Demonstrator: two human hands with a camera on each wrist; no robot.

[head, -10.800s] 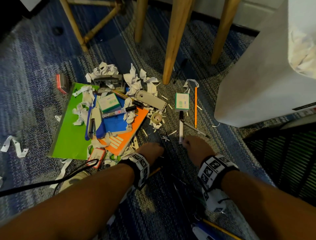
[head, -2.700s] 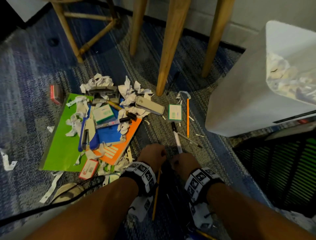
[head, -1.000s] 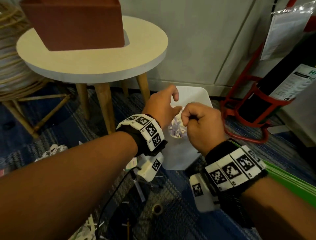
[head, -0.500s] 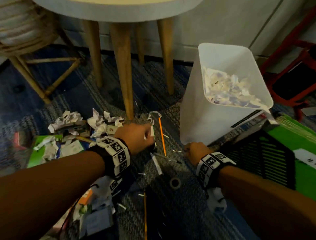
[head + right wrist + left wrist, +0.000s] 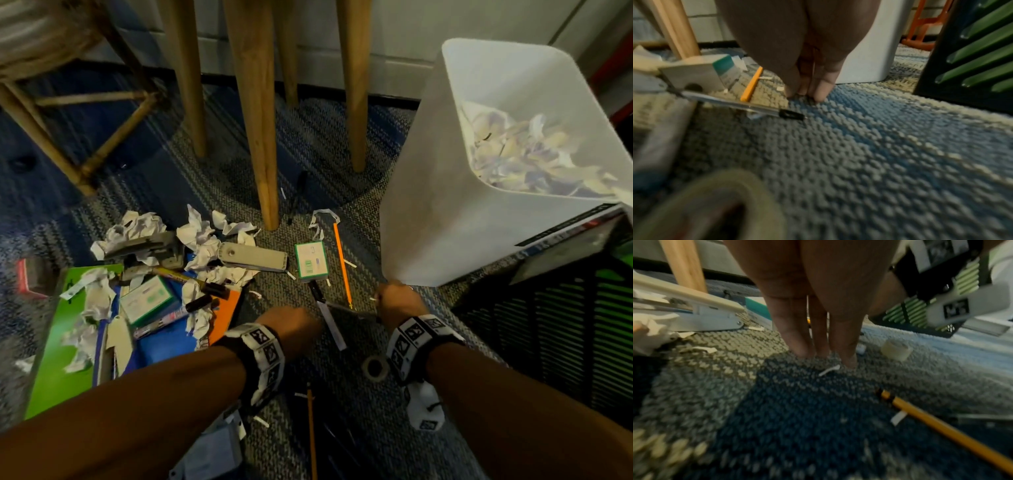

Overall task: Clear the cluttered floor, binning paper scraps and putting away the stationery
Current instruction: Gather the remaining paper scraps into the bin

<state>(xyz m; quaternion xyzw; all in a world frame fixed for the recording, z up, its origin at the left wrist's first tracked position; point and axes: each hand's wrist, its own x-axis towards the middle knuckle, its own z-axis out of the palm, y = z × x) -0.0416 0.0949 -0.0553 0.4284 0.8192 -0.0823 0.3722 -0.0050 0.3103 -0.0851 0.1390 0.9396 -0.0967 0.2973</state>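
Carpet lies open between table legs.

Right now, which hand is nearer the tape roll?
Right. The right hand is just beyond the tape roll, its wrist beside it; the left hand lies further off to its left.

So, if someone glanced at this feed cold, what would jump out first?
The white bin at right, heaped with crumpled paper. Next, the clutter at left: paper scraps over a green folder. Between them, the left hand and right hand reach down to the carpet.
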